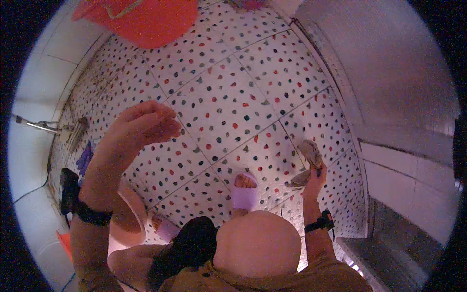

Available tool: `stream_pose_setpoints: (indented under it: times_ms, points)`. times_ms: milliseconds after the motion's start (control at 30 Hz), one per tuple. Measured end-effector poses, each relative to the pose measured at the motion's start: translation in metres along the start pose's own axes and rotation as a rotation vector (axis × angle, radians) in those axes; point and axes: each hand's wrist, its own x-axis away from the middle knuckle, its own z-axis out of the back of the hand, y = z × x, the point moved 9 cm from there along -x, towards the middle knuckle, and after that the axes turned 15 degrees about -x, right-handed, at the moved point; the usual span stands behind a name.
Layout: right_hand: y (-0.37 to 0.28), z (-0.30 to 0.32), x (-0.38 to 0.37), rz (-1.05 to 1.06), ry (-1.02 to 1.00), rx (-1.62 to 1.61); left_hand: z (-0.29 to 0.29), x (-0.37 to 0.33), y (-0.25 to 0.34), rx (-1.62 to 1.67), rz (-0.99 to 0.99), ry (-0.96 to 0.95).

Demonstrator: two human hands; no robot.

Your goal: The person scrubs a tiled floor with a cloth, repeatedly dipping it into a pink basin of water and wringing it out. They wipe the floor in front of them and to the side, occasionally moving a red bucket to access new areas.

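My right hand [316, 180] is closed on a crumpled grey-brown cloth [309, 152], held above the dotted floor on the right. One part of it bunches up beyond my fingers, and a darker flap hangs to their left. My left hand [153, 121] is raised over the floor on the left, its fingers curled in, with nothing showing in them. Dark straps circle both my wrists, each carrying a small black device.
White floor tiles [233, 107] with coloured dots spread ahead. A red plastic tub [151, 24] stands far left. By the left wall are a metal-handled floor tool [73, 132] and something purple [84, 158]. A pale panel [384, 73] lines the right. My feet wear lilac slippers [244, 197].
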Motion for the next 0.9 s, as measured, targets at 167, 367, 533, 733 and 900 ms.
stream_pose_setpoints:
  times_ms: [167,367,533,733,900]
  points:
    - [0.068,0.064,0.042,0.146,0.006,0.364,0.036,0.015,-0.037,-0.213,0.041,0.031]
    - [0.085,-0.044,0.091,0.363,0.033,0.607,0.067,0.037,-0.087,-0.415,0.115,-0.028]
    - [0.041,-0.222,0.113,0.363,-0.346,0.659,0.074,0.074,-0.109,-0.346,0.137,-0.051]
    - [-0.004,-0.347,0.175,0.502,-0.688,0.544,0.107,0.109,-0.117,-0.266,0.174,0.015]
    - [-0.026,-0.419,0.213,0.548,-0.864,0.248,0.127,0.123,-0.105,-0.218,0.143,0.080]
